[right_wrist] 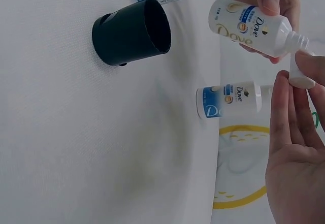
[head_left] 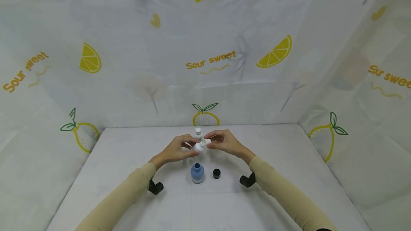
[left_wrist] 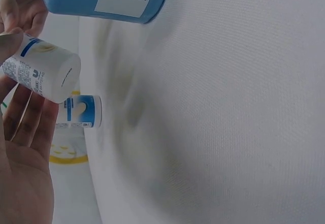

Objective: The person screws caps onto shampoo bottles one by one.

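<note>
My left hand grips a small white Dove bottle, tilted and raised off the table, its threaded neck bare. Between the thumb and fingers of my right hand is a white cap, right at the bottle's mouth. Just behind stands a second Dove bottle, white and blue, with its white cap on. Nearer the front, an uncapped blue bottle stands upright, and its label shows in the left wrist view. To its right sits a black cap, hollow side up.
Both sleeves carry dark wrist mounts, the left mount and the right mount, close over the white table. A lemon-printed sheet rises behind the table and at both sides.
</note>
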`<control>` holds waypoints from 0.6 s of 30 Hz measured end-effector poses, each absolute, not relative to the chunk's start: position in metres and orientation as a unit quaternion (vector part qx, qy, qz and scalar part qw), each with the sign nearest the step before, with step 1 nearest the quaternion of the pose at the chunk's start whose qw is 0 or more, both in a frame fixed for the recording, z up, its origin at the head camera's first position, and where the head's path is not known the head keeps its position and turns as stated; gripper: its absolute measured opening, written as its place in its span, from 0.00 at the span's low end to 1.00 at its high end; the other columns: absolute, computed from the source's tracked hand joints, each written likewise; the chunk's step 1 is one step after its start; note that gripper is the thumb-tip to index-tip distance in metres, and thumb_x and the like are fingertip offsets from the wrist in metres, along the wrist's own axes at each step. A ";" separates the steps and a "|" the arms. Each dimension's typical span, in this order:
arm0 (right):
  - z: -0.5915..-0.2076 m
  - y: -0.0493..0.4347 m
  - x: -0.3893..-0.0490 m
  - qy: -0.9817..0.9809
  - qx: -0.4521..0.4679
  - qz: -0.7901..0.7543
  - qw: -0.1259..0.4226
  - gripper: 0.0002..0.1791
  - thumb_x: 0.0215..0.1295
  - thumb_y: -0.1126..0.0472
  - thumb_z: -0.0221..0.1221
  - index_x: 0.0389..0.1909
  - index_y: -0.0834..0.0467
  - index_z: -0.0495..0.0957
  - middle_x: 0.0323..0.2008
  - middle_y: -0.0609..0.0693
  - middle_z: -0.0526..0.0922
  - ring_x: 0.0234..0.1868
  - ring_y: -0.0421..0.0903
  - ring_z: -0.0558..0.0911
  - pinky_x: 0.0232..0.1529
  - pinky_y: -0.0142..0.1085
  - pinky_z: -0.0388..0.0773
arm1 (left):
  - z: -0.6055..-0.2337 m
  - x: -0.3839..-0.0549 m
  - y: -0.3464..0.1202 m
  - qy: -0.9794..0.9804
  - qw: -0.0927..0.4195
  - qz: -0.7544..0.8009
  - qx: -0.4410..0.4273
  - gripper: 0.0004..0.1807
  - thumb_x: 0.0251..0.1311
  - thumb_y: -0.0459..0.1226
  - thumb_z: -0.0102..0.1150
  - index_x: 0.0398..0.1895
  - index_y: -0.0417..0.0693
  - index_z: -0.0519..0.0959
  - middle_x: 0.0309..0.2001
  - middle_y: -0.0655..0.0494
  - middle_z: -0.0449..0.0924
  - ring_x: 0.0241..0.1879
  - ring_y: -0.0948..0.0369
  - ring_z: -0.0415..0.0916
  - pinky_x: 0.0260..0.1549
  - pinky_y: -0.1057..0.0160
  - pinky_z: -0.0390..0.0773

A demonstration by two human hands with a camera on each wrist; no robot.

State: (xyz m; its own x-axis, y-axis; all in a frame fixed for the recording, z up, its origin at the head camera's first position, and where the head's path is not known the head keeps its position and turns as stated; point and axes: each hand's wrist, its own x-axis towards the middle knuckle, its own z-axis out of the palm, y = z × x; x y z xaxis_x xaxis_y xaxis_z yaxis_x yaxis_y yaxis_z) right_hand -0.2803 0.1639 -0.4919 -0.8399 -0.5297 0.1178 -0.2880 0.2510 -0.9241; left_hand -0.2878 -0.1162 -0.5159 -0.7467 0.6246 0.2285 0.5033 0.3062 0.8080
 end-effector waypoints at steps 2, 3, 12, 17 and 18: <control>-0.492 0.164 -0.280 0.776 -0.259 -0.564 0.110 0.21 0.70 0.69 0.70 0.63 0.66 0.83 0.62 0.66 0.86 0.58 0.54 0.89 0.55 0.28 0.87 | -0.517 -0.288 -0.116 0.807 0.063 0.473 0.349 0.21 0.64 0.39 0.78 0.60 0.49 0.88 0.52 0.51 0.88 0.49 0.63 0.83 0.53 0.56 0.91; -0.492 0.164 -0.280 0.773 -0.259 -0.568 0.111 0.21 0.70 0.68 0.70 0.63 0.66 0.83 0.62 0.66 0.86 0.59 0.53 0.89 0.55 0.28 0.87 | -0.517 -0.288 -0.116 0.807 0.064 0.473 0.349 0.21 0.64 0.39 0.78 0.60 0.49 0.88 0.52 0.51 0.88 0.49 0.63 0.83 0.53 0.56 0.91; -0.492 0.162 -0.281 0.753 -0.257 -0.592 0.124 0.20 0.70 0.69 0.70 0.62 0.65 0.84 0.61 0.64 0.87 0.58 0.46 0.88 0.58 0.30 0.87 | -0.519 -0.289 -0.117 0.808 0.063 0.472 0.348 0.21 0.65 0.39 0.78 0.60 0.48 0.88 0.52 0.51 0.87 0.50 0.62 0.83 0.53 0.58 0.90; -0.492 0.161 -0.281 0.740 -0.273 -0.601 0.128 0.20 0.70 0.70 0.70 0.62 0.65 0.85 0.61 0.65 0.88 0.60 0.49 0.87 0.59 0.32 0.87 | -0.518 -0.289 -0.116 0.805 0.062 0.475 0.350 0.21 0.64 0.39 0.78 0.60 0.48 0.88 0.52 0.51 0.88 0.49 0.63 0.83 0.53 0.59 0.90; -0.492 0.161 -0.281 0.738 -0.278 -0.601 0.128 0.20 0.70 0.70 0.70 0.62 0.65 0.85 0.61 0.65 0.88 0.60 0.51 0.87 0.59 0.32 0.88 | -0.518 -0.289 -0.116 0.805 0.062 0.476 0.350 0.21 0.64 0.39 0.79 0.60 0.47 0.88 0.52 0.51 0.88 0.49 0.64 0.83 0.53 0.60 0.90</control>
State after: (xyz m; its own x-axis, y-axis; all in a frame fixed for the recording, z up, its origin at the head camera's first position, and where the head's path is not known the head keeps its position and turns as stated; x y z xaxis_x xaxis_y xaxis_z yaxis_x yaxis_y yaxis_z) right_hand -0.2808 0.1611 -0.4916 -0.8130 -0.5637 0.1458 -0.2570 0.1227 -0.9586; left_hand -0.2895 -0.1161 -0.5179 -0.7476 0.6221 0.2326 0.5035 0.3026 0.8093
